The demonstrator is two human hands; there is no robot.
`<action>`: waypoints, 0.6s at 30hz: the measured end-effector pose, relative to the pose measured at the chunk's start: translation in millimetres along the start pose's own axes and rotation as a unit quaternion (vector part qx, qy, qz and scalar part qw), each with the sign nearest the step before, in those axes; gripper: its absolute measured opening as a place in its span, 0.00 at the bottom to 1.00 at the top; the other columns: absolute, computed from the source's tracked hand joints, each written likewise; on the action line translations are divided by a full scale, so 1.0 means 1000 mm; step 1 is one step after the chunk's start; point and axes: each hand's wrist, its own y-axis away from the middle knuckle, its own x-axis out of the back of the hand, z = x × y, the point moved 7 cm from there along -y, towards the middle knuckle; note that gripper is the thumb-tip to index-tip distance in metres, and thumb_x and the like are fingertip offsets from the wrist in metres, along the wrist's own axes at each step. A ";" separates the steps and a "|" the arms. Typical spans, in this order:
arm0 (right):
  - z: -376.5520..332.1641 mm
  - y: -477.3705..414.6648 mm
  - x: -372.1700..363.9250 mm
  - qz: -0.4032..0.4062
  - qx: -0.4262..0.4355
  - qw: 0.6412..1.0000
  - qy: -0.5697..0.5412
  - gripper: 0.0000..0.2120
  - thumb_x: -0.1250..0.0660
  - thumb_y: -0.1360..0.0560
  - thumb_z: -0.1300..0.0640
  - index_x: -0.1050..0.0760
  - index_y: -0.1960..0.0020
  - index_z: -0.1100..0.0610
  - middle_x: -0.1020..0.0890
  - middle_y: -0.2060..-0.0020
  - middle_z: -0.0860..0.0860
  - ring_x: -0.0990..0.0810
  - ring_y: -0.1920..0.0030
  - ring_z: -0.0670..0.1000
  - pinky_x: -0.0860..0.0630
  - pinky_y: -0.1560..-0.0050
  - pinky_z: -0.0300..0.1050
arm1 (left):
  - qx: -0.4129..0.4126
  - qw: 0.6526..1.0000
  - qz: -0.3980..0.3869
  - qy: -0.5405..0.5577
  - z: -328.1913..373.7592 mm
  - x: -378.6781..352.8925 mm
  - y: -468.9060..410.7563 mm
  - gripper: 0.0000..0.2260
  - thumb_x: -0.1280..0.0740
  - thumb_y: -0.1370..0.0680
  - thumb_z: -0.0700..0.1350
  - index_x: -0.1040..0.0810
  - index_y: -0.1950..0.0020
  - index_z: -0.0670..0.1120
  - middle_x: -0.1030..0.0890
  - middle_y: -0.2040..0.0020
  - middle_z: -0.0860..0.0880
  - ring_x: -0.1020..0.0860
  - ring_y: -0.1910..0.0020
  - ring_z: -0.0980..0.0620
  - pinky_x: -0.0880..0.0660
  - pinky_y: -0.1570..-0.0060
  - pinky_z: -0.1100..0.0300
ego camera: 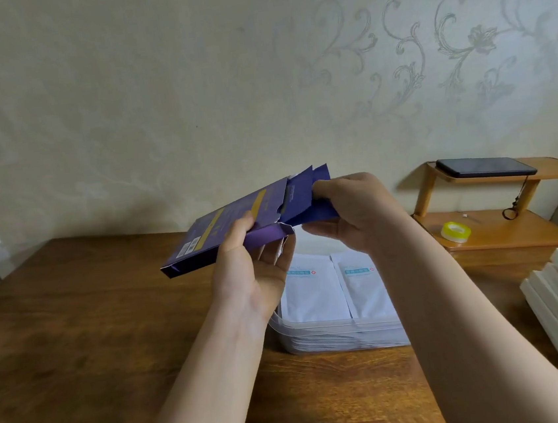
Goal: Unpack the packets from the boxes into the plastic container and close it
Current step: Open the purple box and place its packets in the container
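We grip the purple box (224,227) in our left hand (249,269) above the plastic container (339,336), steadying it so our right hand (353,210) can pinch the purple packets (307,198) and withdraw them through the open end

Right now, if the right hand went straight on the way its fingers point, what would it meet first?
The right hand pinches the dark blue packet; going straight on, leftward, it would probably meet the open end of the purple box that the left hand grips, though depth is unclear.
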 end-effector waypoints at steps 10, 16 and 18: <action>0.002 -0.007 -0.007 0.008 -0.009 0.993 0.116 0.11 0.29 0.30 0.64 0.20 0.48 0.62 0.15 0.56 0.59 0.15 0.63 0.55 0.21 0.71 0.41 | 0.014 1.000 -0.006 -0.021 -0.006 -0.006 0.007 0.06 0.29 0.22 0.44 0.23 0.55 0.43 0.17 0.63 0.42 0.17 0.61 0.46 0.17 0.61 0.54; 0.009 -0.009 -0.004 0.004 -0.010 1.000 0.022 0.11 0.32 0.29 0.69 0.18 0.48 0.66 0.14 0.53 0.63 0.14 0.61 0.57 0.17 0.65 0.48 | 0.032 0.998 -0.022 -0.040 -0.004 -0.006 0.007 0.08 0.27 0.23 0.45 0.23 0.51 0.42 0.20 0.60 0.42 0.18 0.62 0.46 0.17 0.64 0.53; 0.012 -0.009 -0.003 -0.003 -0.014 1.000 0.006 0.11 0.30 0.29 0.70 0.18 0.47 0.67 0.14 0.53 0.63 0.13 0.58 0.59 0.16 0.63 0.51 | 0.055 0.996 -0.025 -0.061 -0.003 -0.004 0.004 0.12 0.26 0.25 0.46 0.23 0.47 0.41 0.21 0.55 0.40 0.20 0.59 0.45 0.18 0.65 0.53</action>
